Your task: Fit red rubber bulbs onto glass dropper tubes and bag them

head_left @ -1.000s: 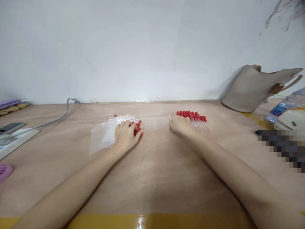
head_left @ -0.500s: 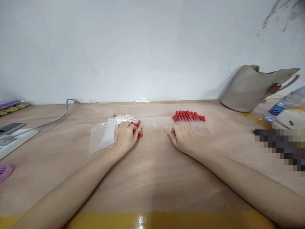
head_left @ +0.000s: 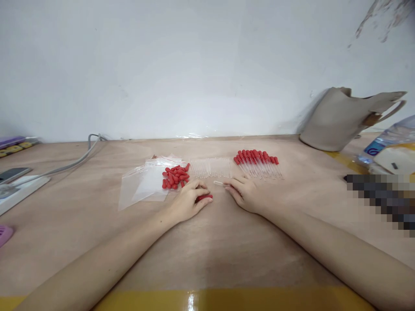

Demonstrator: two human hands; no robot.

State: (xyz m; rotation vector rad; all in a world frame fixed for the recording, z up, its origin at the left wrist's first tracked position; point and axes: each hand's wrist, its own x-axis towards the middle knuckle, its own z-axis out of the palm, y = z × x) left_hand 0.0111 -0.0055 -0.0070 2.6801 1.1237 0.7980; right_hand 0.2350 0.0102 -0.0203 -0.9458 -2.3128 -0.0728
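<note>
Between the thumb and fingers of my left hand [head_left: 189,201] is a red rubber bulb [head_left: 205,197], just above the wooden table. My right hand [head_left: 244,193] pinches a clear glass dropper tube [head_left: 219,183], its free end pointing left toward the bulb; the two are apart. A pile of loose red bulbs [head_left: 175,176] lies behind my left hand, on clear plastic bags [head_left: 132,190]. Bare clear tubes [head_left: 210,167] lie in a row behind both hands. To the right, several droppers with red bulbs fitted [head_left: 257,162] lie side by side, bulbs toward the wall.
A beige bag [head_left: 330,121] leans by the wall at right, with a plastic bottle [head_left: 389,138] nearby. At left lie a phone [head_left: 14,174], a white box [head_left: 26,190] and a grey cable [head_left: 74,163]. Yellow tape [head_left: 145,300] runs along the table's front edge.
My left hand has left the pile and come right and nearer with a red bulb. My right hand has drawn slightly nearer, a tube now showing in its fingers, away from the row.
</note>
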